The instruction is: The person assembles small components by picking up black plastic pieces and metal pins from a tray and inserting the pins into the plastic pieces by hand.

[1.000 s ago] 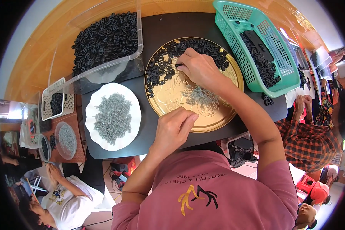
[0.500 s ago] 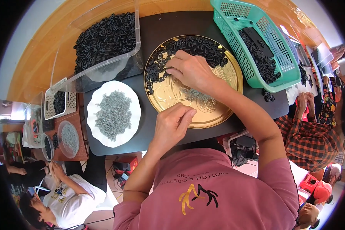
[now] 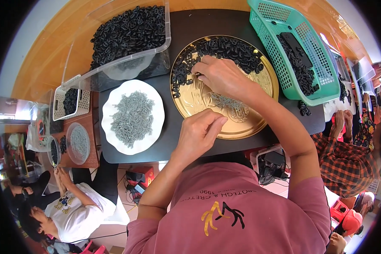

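A round gold tray (image 3: 241, 131) holds many small black plastic parts (image 3: 224, 45) along its far and left sides, with a small pile of grey metal screws (image 3: 228, 102) near its middle. My right hand (image 3: 226, 76) reaches over the tray, thumb and fingers pinched at the left edge of the black parts; a small black part shows at its fingertips. At the tray's near rim, my left hand (image 3: 199, 133) is closed, thumb pressed to the curled fingers. Whatever it holds is hidden. Left of the tray, a white scalloped plate (image 3: 156, 127) carries a heap of similar screws.
A clear plastic bin (image 3: 167, 40) full of black parts stands far left. A green mesh basket (image 3: 266, 46) at right holds black parts and a dark flat object. Several loose parts (image 3: 304, 108) lie beside it. Other people sit at both sides, one in a white shirt (image 3: 82, 211).
The whole table has shifted rightward and slightly up in the picture. Both my hands keep nearly the same places over the tray, the right one still pinching among the black parts.
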The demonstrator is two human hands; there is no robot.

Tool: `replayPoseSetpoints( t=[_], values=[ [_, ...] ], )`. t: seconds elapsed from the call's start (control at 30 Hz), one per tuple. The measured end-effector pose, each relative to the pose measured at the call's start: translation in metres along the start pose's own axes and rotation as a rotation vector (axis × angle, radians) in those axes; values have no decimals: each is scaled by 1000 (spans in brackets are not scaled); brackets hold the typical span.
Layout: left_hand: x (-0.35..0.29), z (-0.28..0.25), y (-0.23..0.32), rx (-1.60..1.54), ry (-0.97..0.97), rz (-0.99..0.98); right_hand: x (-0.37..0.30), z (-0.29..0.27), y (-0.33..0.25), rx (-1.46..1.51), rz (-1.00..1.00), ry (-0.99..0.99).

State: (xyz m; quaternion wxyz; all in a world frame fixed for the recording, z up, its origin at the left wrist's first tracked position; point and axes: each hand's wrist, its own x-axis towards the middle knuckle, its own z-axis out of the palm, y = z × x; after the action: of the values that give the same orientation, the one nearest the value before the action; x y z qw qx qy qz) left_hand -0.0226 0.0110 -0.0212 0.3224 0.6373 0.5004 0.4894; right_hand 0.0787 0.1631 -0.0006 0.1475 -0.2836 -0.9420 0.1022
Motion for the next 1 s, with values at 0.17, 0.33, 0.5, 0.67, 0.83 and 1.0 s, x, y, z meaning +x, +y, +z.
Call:
replayPoseSetpoints(
  t=[0.17,0.33,0.5,0.67,0.83,1.0],
  values=[
    [0,0,0,5,-1,8,2,1,-6,76,22,27],
    [-1,0,1,0,2,-13,7,12,-10,71,2,28],
    [0,0,2,-18,-8,-42,5,9,-9,118,35,1],
    [-8,1,-2,-228,231,-203,-22,-11,-9,542,164,25],
    [-4,-3,7,326,265,219,-75,-13,-28,1160,468,-57],
    [-13,6,13,307,231,213,-103,-23,-53,1372,675,-29]
  ],
)
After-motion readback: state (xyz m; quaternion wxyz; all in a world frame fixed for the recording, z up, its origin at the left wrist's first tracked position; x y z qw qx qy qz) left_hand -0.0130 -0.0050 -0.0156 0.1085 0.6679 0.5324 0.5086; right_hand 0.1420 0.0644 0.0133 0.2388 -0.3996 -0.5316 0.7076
